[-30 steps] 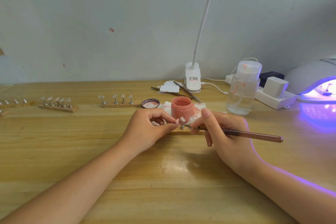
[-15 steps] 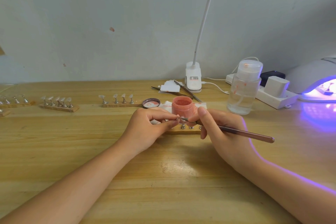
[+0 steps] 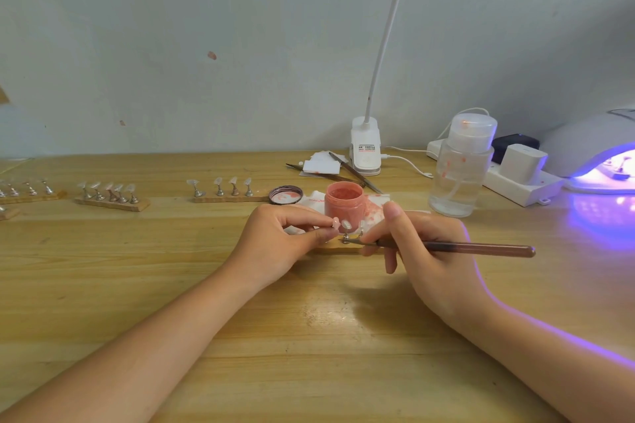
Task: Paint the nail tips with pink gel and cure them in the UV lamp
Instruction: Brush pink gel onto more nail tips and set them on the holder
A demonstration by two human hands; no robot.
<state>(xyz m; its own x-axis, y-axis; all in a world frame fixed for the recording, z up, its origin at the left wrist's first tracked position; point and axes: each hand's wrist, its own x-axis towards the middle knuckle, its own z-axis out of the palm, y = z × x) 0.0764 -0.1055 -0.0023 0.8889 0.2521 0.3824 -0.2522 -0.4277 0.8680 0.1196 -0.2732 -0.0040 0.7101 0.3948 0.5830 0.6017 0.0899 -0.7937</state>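
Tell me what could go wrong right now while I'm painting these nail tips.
1. The open pink gel jar stands right behind both hands; the left hand or right hand could tip it over.
2. The brush lies low beside the metal stands, so it might smear gel on them.
3. The UV lamp glows nearby; stray light may thicken the uncovered gel.

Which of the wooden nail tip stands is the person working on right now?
The stand between the hands, in front of the pink jar. The other stands sit untouched along the table's left.
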